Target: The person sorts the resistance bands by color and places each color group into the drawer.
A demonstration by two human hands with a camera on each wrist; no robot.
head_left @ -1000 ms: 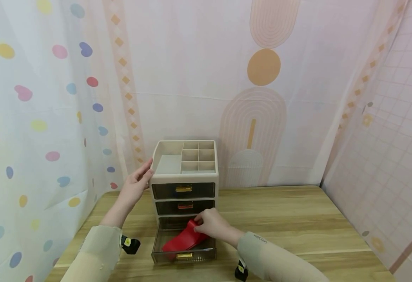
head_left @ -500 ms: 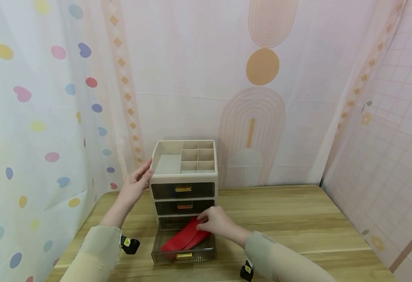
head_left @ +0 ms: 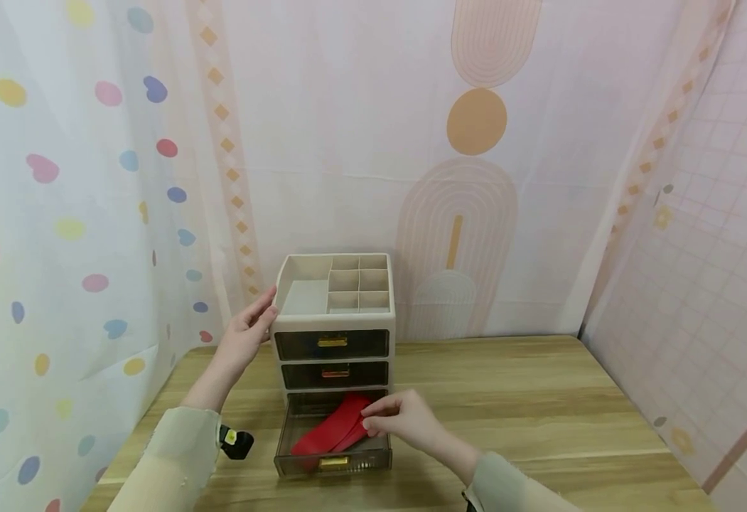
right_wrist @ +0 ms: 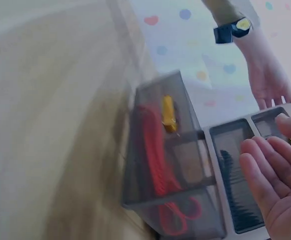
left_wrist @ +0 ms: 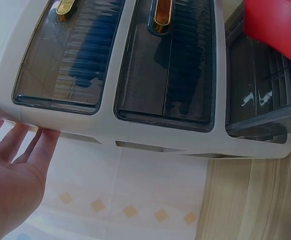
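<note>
Head view shows the red band [head_left: 335,431] already lying in the open bottom drawer [head_left: 332,461] under the slack-fingered, empty right hand [head_left: 405,419], drawer not yet pushed in, while the flat-fingered left hand [head_left: 245,334] braces the organizer [head_left: 333,334].

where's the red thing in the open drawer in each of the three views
Head: the red thing lies in the open bottom drawer, low centre.
Left wrist: only a red corner, top right.
Right wrist: blurred red strip inside the drawer, centre.
Shared landmark: the drawer unit.

Right hand [head_left: 405,421] off the red band [head_left: 335,430], now flat in bottom drawer [head_left: 331,462].
</note>
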